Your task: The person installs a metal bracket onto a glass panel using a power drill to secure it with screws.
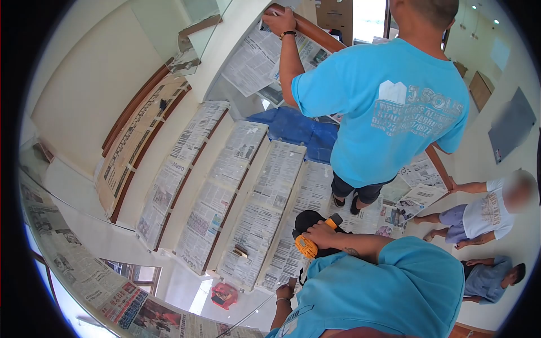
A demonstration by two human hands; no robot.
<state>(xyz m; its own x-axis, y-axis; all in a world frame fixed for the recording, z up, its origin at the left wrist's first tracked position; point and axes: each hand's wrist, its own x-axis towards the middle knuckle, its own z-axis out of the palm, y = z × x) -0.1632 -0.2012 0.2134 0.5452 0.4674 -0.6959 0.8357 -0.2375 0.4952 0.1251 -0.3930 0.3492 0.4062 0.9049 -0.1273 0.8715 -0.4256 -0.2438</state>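
My right hand (322, 234) is wrapped over a yellow-and-black power tool (306, 247), whose exact kind I cannot make out. Dark material around it hides part of its shape. At the lower centre, my left hand (284, 292) is closed beside a small brown flat piece (292, 283), which it seems to grip; the fingers are small and partly hidden. Newspaper-covered stair treads (270, 186) lie just beyond both hands. A small brown-and-pale block (240, 251) rests on one covered tread.
A co-worker in a turquoise shirt (389, 107) stands ahead, one hand on the curved wooden handrail (313, 31). Two other people are at the right. A blue sheet (304, 132) covers part of the stairs. Glass panels edge the stairway. A red bag-like item (224, 295) lies below.
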